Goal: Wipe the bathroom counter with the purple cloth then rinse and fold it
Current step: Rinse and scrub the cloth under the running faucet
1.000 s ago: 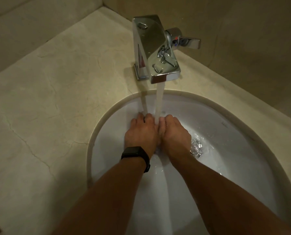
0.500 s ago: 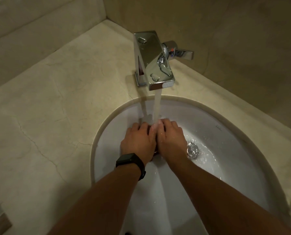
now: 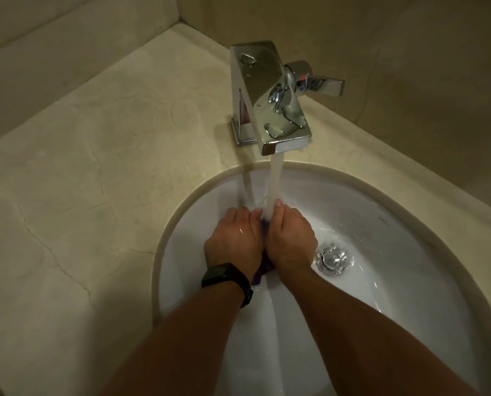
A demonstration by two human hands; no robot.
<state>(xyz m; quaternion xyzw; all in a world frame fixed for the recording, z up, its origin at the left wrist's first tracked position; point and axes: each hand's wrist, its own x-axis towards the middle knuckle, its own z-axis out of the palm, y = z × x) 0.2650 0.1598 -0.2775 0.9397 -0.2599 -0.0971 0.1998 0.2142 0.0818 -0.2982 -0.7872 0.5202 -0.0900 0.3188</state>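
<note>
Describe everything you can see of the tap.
The tap is a boxy, mirror-bright chrome block standing on the beige counter behind the white basin. A flat lever sticks out to its right. Water streams from its spout onto the left hand and right hand gripping the purple cloth. No hand touches it.

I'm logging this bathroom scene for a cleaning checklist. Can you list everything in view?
Square chrome faucet: one, silver, on the counter behind the basin, running.
Chrome lever handle: one, silver, on the faucet's side toward the wall.
Water stream: one, whitish, falling from the spout onto the hands.
Oval white ceramic basin: one, white, set into the counter.
Round metal drain: one, silver, in the basin beside the right hand.
Beige marble counter: one, beige with fine cracks, around the basin.
Purple cloth: one, purple, mostly hidden between the hands.
Black wristwatch: one, black, on the left wrist.
Left hand: one, grips the cloth.
Right hand: one, grips the cloth under the stream.
</note>
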